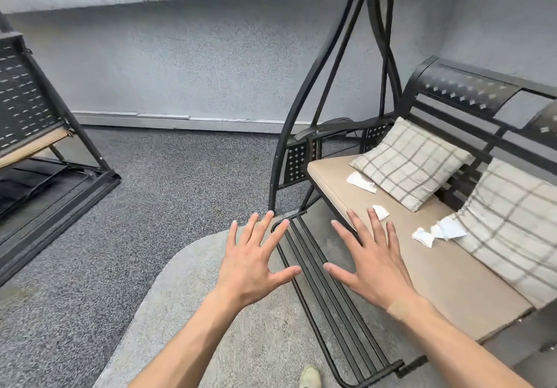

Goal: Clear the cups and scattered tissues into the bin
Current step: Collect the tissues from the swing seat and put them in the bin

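Several crumpled white tissues lie on the tan seat cushion (446, 273) of a black metal swing bench. One tissue (360, 181) rests by the far pillow, a small tissue (380, 212) lies just past my right fingertips, and a cluster of tissues (438, 232) sits against the near pillow. My left hand (256, 262) hovers palm down with fingers spread, over the floor and the bench's footrest. My right hand (372, 264) is also spread and empty, above the seat's front edge. No cup and no bin are in view.
Two checked pillows (410, 161) (512, 237) lean on the backrest. The swing's black frame (304, 116) and slatted footrest (328, 297) stand in front of me. A second black bench (36, 134) is at the left. Grey carpet, a lighter rug (193, 312), and a grey wall behind.
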A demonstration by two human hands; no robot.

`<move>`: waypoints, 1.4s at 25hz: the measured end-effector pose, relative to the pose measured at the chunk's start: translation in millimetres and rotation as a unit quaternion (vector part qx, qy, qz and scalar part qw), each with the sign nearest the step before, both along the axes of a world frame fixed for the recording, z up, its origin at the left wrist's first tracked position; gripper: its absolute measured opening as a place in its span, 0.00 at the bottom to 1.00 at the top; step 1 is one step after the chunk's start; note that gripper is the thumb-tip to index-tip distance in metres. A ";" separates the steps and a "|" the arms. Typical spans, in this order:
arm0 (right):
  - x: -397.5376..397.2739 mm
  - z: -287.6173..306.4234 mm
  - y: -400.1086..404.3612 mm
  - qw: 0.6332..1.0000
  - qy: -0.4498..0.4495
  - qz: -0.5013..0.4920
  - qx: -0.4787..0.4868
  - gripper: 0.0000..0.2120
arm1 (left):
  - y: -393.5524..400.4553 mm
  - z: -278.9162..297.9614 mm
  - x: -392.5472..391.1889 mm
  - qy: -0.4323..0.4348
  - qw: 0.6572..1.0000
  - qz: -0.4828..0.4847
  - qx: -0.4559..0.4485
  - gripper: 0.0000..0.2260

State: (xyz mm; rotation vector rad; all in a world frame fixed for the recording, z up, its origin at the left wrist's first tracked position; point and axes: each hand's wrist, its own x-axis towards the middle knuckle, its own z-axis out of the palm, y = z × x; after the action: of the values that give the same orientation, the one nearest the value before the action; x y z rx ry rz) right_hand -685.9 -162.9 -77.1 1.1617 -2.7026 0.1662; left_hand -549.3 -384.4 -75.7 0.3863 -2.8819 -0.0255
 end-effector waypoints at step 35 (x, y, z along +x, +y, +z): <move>-291.0 -15.8 -93.6 0.827 -0.072 -0.556 -0.034 0.38 | -103.2 -30.7 -579.9 -0.053 0.859 -0.508 0.039 0.38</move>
State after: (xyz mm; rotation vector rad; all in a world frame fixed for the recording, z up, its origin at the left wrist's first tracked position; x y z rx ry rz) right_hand -976.9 -256.5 -92.9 -0.5756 -2.9629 0.1553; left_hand -1129.2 -487.6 -106.4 -1.1704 -2.8159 -0.2999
